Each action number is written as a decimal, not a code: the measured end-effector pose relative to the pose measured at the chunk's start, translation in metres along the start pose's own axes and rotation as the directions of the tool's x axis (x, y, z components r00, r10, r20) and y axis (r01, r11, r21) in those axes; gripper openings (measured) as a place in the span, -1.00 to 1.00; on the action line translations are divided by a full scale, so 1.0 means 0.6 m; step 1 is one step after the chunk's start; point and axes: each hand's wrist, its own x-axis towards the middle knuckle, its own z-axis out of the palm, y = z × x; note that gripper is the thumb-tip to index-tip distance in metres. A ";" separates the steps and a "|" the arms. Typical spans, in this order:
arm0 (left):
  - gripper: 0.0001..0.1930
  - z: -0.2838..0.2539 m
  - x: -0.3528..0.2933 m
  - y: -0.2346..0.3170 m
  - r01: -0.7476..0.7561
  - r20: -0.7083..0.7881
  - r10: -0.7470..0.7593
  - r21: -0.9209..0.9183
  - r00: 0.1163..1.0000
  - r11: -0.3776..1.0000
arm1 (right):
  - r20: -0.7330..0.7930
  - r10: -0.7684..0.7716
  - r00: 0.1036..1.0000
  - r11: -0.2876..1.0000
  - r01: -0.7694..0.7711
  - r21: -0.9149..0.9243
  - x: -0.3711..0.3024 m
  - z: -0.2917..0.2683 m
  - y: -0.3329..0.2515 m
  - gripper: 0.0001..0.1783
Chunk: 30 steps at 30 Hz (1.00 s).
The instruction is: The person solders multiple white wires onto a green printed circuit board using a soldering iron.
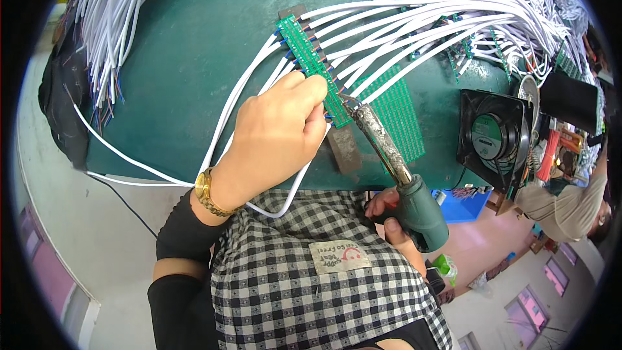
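Observation:
My left hand (278, 120), with a gold watch (206, 191) on its wrist, is closed in a pinch over the edge of a long green circuit board (301, 45). Its fingertips are hidden, so what they grip does not show. The board lies on a dark bar (345, 149), and white cables (243, 84) with thin coloured wire ends meet both its long sides. My right hand (395, 220) is wrapped round the green handle of a soldering iron (421, 214). The iron's bent tip reaches the board's right edge, just right of my left fingers.
A green circuit panel (395, 113) lies right of the bar, beside a black fan (495, 139). Cabled boards (463, 45) pile up at far right. A white cable bundle (110, 19) hangs at far left. Another person (564, 207) is at right, near a blue bin (466, 206).

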 end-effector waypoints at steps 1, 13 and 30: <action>-0.86 -0.002 -0.001 0.000 -0.001 0.001 0.001 -0.001 1.000 1.000 | -0.001 -0.001 1.000 1.000 0.001 0.000 0.002 -0.001 0.001 -0.81; -0.82 -0.011 0.005 0.004 0.158 0.038 -0.154 -0.178 0.987 0.971 | 0.300 -0.036 0.953 0.845 0.190 -0.500 0.005 -0.033 -0.014 -0.62; -0.82 -0.010 0.006 0.005 0.104 0.049 -0.098 -0.146 0.994 0.984 | 0.264 -0.028 0.964 0.804 0.179 -0.567 0.011 -0.038 -0.017 -0.63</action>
